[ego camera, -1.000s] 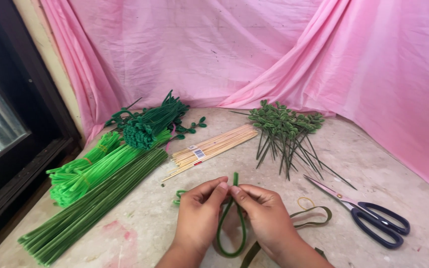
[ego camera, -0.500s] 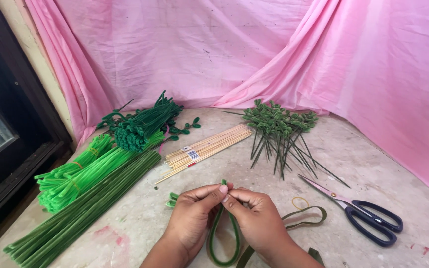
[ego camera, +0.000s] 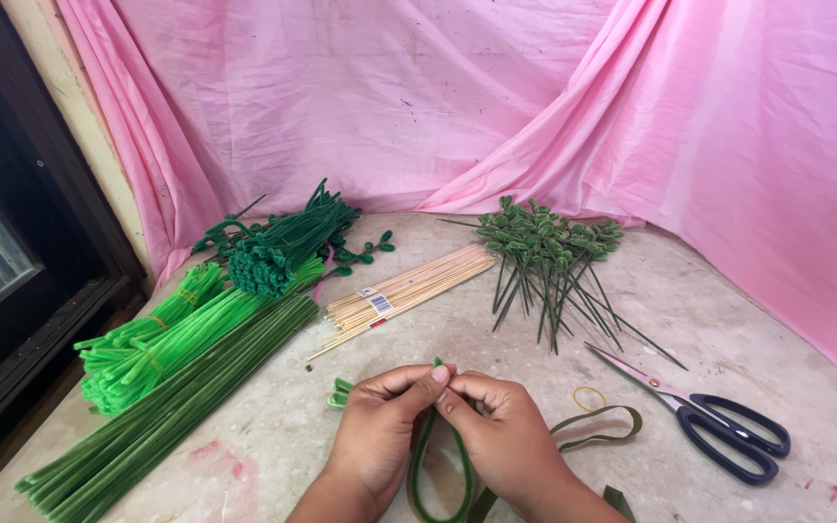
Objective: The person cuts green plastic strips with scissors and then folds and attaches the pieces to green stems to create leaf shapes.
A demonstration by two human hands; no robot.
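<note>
Head view: left hand [ego camera: 380, 431] and right hand [ego camera: 501, 436] pinching, fingertips together, dark green pipe cleaner [ego camera: 428, 465] looped above table [ego camera: 728, 320]; seemingly mid-bend; needing firm pinching, steady twisting next.

1. A home craft corner set up for making artificial flowers, not a shop or factory.
2. A pale stone tabletop [ego camera: 709, 320] holds supplies: bundles of green pipe cleaners [ego camera: 176, 339], thin wooden sticks [ego camera: 409, 291], finished green stems [ego camera: 549, 257] and dark-handled scissors [ego camera: 719, 421].
3. Pink cloth [ego camera: 496, 107] is draped behind as a backdrop.
4. A dark window frame [ego camera: 21, 242] stands at the left.
</note>
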